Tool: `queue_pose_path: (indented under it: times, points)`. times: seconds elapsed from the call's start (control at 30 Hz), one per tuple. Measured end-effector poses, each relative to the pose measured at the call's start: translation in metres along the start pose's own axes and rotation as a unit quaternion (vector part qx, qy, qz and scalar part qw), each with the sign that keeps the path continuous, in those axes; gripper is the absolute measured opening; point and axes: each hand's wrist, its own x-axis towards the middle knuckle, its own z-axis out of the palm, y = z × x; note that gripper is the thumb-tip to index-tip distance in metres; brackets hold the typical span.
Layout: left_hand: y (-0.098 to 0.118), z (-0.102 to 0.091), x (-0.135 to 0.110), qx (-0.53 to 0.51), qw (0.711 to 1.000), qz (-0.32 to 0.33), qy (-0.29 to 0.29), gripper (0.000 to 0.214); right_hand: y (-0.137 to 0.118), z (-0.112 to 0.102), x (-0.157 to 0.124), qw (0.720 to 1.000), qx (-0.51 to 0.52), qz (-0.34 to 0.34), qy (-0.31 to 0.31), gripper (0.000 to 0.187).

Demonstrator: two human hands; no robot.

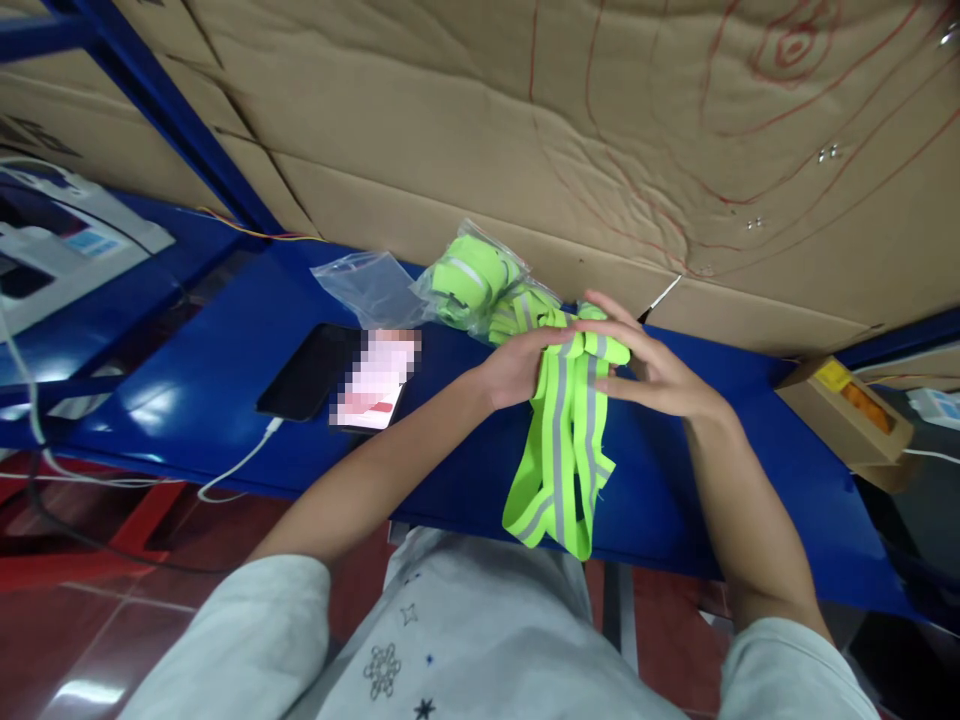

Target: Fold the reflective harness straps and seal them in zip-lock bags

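A neon-green strap with grey reflective stripes (561,450) hangs in loops over the blue table's front edge. My left hand (517,365) grips its upper end from the left. From the right, my right hand (651,365) pinches the same folded upper end, with fingers laid across the top. Just behind my hands lies a clear plastic bag holding a rolled green strap (469,280), and another bagged green strap (525,308) rests beside it.
An empty clear bag (371,285) and a phone (334,375) on a white cable (236,465) lie left on the blue table (217,370). A small cardboard box (847,415) sits right. Cardboard sheets (525,130) stand behind, with white equipment (52,250) far left.
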Motion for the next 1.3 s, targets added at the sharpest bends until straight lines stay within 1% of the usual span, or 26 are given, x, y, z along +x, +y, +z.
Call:
queue_pose_path:
  times: [0.03, 0.07, 0.1, 0.13, 0.17, 0.2, 0.27, 0.33, 0.43, 0.5, 0.57, 0.67, 0.7, 0.77, 0.83, 0.87, 0.9, 0.93, 1.0, 1.03, 1.07, 1.1, 1.13, 1.17, 1.23, 1.3]
  points:
    - [0.0, -0.001, 0.0, 0.001, 1.0, 0.003, 0.01, 0.045, 0.001, -0.002, 0.0, 1.0, 0.017, 0.003, -0.011, 0.069]
    - [0.0, -0.002, 0.001, 0.006, 1.0, 0.005, 0.019, 0.044, 0.003, -0.002, 0.001, 0.999, 0.041, 0.012, 0.005, 0.076]
    - [0.0, -0.003, 0.001, 0.012, 1.0, 0.006, 0.028, 0.044, 0.005, -0.001, 0.002, 0.996, 0.07, 0.028, 0.042, 0.077]
    - [-0.001, -0.003, 0.001, 0.02, 0.999, 0.007, 0.038, 0.044, 0.009, 0.0, 0.004, 0.99, 0.1, 0.055, 0.085, 0.074]
    - [-0.001, -0.004, 0.001, 0.027, 0.999, 0.006, 0.047, 0.046, 0.012, 0.002, 0.006, 0.981, 0.128, 0.091, 0.113, 0.071]
    - [-0.002, -0.005, 0.001, 0.033, 0.998, 0.002, 0.056, 0.048, 0.015, 0.005, 0.007, 0.972, 0.153, 0.13, 0.123, 0.067]
    - [-0.004, -0.005, 0.001, 0.041, 0.997, -0.006, 0.072, 0.052, 0.02, 0.008, 0.009, 0.959, 0.187, 0.186, 0.106, 0.059]
    - [-0.006, -0.006, 0.002, 0.036, 0.996, 0.0, 0.082, 0.057, 0.02, 0.01, 0.009, 0.956, 0.2, 0.191, 0.094, 0.051]
    - [-0.009, -0.006, 0.004, 0.019, 0.996, 0.029, 0.079, 0.059, 0.014, 0.013, 0.007, 0.964, 0.175, 0.154, 0.125, 0.047]
    - [-0.01, -0.004, 0.004, 0.014, 0.998, 0.028, 0.058, 0.053, 0.007, 0.017, 0.006, 0.968, 0.146, 0.124, 0.162, 0.047]
    - [-0.011, -0.001, 0.003, 0.011, 1.0, -0.001, 0.016, 0.048, -0.001, 0.021, 0.003, 0.965, 0.129, 0.103, 0.202, 0.045]
    - [-0.011, 0.003, 0.0, 0.002, 0.998, -0.04, -0.054, 0.054, -0.011, 0.023, 0.0, 0.965, 0.099, 0.073, 0.23, 0.041]
    - [-0.01, 0.003, -0.001, -0.003, 0.996, -0.047, -0.071, 0.057, -0.013, 0.021, -0.001, 0.971, 0.07, 0.044, 0.225, 0.037]
    - [-0.007, 0.001, -0.003, -0.009, 0.996, -0.042, -0.08, 0.064, -0.013, 0.016, -0.001, 0.98, -0.013, -0.045, 0.194, 0.027]
    - [-0.003, -0.002, -0.005, -0.009, 0.998, -0.016, -0.057, 0.072, -0.011, 0.011, 0.0, 0.974, -0.095, -0.145, 0.147, 0.024]
    - [-0.001, -0.003, -0.006, -0.008, 0.999, 0.001, -0.039, 0.073, -0.01, 0.009, 0.0, 0.967, -0.128, -0.18, 0.126, 0.025]
    - [0.001, -0.005, -0.006, -0.008, 1.0, 0.019, -0.02, 0.07, -0.01, 0.008, 0.001, 0.961, -0.156, -0.201, 0.11, 0.028]
    - [0.002, -0.005, -0.006, -0.008, 0.999, 0.032, -0.004, 0.064, -0.009, 0.007, 0.001, 0.957, -0.177, -0.208, 0.093, 0.03]
    - [0.004, -0.006, -0.005, -0.011, 0.999, 0.038, 0.012, 0.049, -0.009, 0.006, 0.0, 0.962, -0.193, -0.186, 0.055, 0.037]
    - [0.005, -0.006, -0.004, -0.014, 0.999, 0.037, 0.019, 0.044, -0.009, 0.006, 0.0, 0.968, -0.186, -0.164, 0.033, 0.044]
    - [0.005, -0.005, -0.003, -0.016, 0.999, 0.037, 0.027, 0.043, -0.008, 0.005, -0.001, 0.976, -0.167, -0.141, 0.019, 0.056]
    - [0.004, -0.004, -0.003, -0.016, 0.999, 0.037, 0.036, 0.044, -0.007, 0.004, -0.001, 0.983, -0.136, -0.118, 0.019, 0.069]
    - [0.004, -0.003, -0.002, -0.013, 0.998, 0.037, 0.045, 0.045, -0.004, 0.003, -0.001, 0.99, -0.099, -0.092, 0.034, 0.079]
    - [0.003, -0.002, -0.002, -0.007, 0.998, 0.039, 0.055, 0.046, -0.001, 0.003, 0.0, 0.995, -0.059, -0.059, 0.057, 0.084]
    - [0.0, 0.0, -0.003, 0.014, 0.996, 0.043, 0.073, 0.047, 0.004, 0.005, 0.002, 0.995, 0.025, 0.029, 0.094, 0.081]
    - [-0.003, 0.001, -0.003, 0.029, 0.995, 0.041, 0.088, 0.048, 0.005, 0.009, 0.005, 0.983, 0.09, 0.12, 0.101, 0.073]
